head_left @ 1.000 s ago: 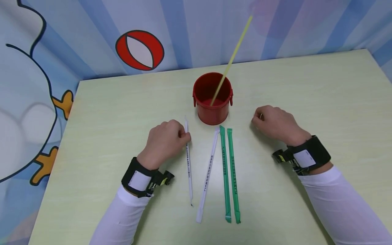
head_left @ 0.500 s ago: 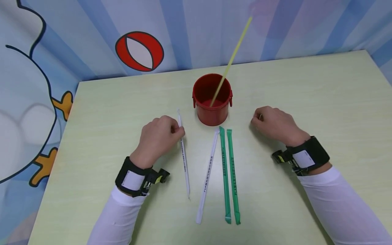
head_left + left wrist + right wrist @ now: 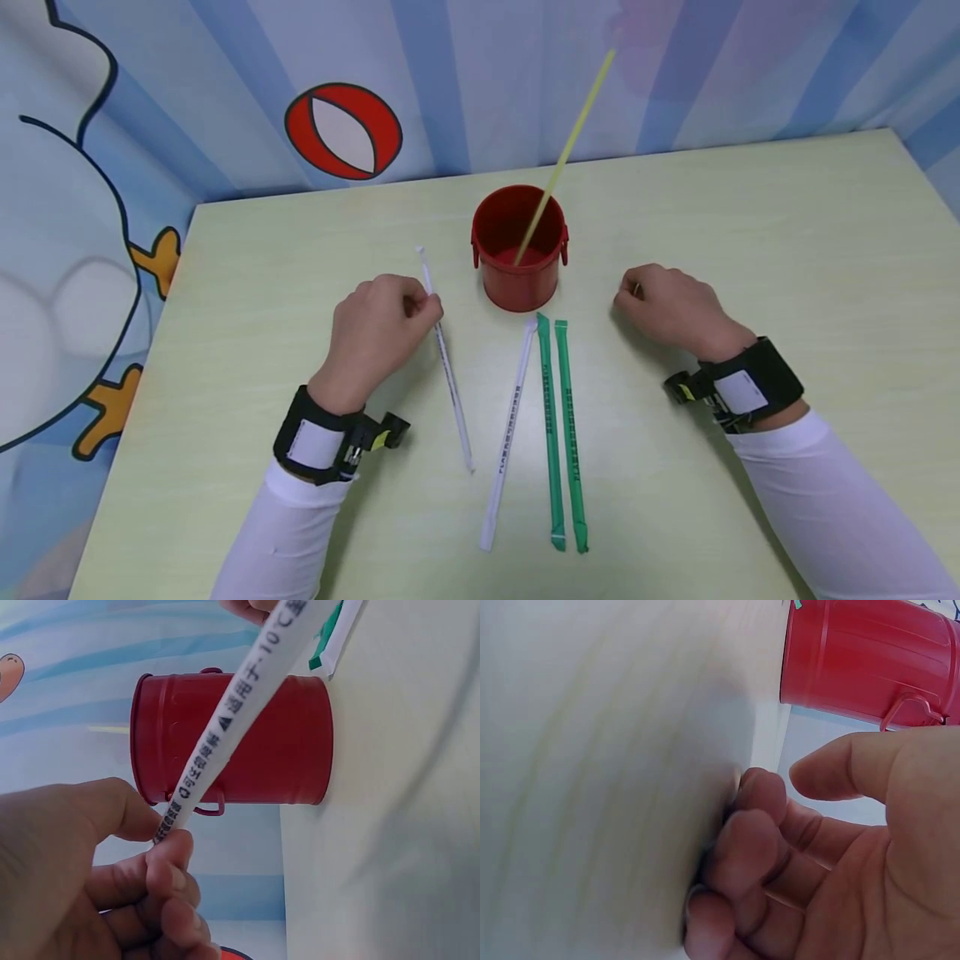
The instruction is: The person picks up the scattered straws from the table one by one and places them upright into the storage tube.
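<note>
My left hand (image 3: 375,333) pinches a white paper-wrapped straw (image 3: 453,383) between thumb and forefinger near its far end. The straw slants down toward the near side of the table, and dark printing on its wrapper shows in the left wrist view. To the right of that hand stands a small red bucket (image 3: 521,290), with a thin yellow straw (image 3: 576,125) leaning out of it. My right hand (image 3: 675,310) rests on the table right of the bucket, its fingers loosely curled around nothing. In the right wrist view, its thumb (image 3: 840,769) stays apart from the fingertips.
In front of the bucket lie a second white wrapped straw (image 3: 510,429) and two green wrapped straws, one on the left (image 3: 552,433) and one on the right (image 3: 572,433). A printed curtain (image 3: 510,83) hangs behind the pale table (image 3: 750,200).
The left hand has moved left and away from me, carrying the white straw, whose upper end now tilts further left. The right hand has stayed in place.
</note>
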`<move>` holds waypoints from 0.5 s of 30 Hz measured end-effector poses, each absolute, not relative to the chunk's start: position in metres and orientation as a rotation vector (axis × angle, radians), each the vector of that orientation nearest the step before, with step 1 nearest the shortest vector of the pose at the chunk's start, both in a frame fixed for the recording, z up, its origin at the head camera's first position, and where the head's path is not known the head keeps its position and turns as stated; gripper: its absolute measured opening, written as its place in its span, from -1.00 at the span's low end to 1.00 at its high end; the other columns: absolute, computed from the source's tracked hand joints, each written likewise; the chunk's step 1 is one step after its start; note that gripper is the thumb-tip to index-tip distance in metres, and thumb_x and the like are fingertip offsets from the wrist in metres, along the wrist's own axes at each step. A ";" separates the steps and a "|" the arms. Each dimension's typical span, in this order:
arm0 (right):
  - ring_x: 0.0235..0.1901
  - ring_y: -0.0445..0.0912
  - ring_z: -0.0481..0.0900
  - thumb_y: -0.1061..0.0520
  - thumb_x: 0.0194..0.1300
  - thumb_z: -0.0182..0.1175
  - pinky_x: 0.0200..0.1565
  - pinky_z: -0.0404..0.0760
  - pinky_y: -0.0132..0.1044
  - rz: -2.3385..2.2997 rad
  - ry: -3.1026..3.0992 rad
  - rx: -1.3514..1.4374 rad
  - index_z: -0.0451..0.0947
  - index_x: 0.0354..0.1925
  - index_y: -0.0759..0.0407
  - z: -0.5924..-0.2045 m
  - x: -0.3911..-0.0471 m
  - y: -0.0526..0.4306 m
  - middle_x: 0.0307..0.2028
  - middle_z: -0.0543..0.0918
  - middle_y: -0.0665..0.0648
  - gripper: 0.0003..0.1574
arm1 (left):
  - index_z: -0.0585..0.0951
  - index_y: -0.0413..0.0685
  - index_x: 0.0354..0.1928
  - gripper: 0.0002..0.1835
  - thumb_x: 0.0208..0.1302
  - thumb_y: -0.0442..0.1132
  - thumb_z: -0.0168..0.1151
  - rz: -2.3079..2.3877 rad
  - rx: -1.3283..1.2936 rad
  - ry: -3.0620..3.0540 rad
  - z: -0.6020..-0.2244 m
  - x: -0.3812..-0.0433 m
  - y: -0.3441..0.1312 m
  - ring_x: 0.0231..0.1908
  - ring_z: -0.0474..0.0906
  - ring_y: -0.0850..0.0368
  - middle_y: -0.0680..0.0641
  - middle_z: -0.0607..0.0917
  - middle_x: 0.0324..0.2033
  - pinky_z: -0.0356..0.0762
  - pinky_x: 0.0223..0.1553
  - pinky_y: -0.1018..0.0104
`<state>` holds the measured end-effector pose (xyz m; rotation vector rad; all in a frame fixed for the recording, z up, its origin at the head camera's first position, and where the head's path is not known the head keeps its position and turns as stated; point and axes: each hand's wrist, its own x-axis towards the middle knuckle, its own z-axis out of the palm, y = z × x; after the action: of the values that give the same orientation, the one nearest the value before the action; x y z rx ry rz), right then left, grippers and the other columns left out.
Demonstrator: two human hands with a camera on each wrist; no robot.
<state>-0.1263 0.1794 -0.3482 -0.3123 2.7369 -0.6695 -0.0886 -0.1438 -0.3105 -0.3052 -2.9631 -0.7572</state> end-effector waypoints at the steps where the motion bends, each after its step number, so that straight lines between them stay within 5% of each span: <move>1: -0.58 -0.01 0.39 0.13 0.32 -0.06 -0.56 0.28 -0.20 -0.671 2.736 -0.313 0.56 -0.27 0.28 -0.348 -0.126 0.179 -0.56 0.49 0.15 -0.69 | 0.64 -0.09 -0.56 -0.76 0.22 -0.23 0.11 -0.765 -0.300 -2.949 -0.309 -0.089 -0.144 -0.67 0.35 0.10 -0.03 0.51 -0.73 0.20 -0.69 0.29; 15: -0.58 -0.01 0.39 0.12 0.32 -0.06 -0.56 0.30 -0.20 -0.654 2.741 -0.316 0.56 -0.27 0.28 -0.350 -0.127 0.179 -0.55 0.50 0.15 -0.69 | 0.65 -0.12 -0.53 -0.74 0.26 -0.19 0.10 -0.816 -0.263 -2.774 -0.300 -0.092 -0.145 -0.64 0.36 0.11 -0.05 0.53 -0.70 0.29 -0.64 0.22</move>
<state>-0.1271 0.1793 -0.3498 -0.3162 2.7407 -0.6539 -0.0919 -0.1450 -0.3002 -0.2629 -2.7743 -0.8162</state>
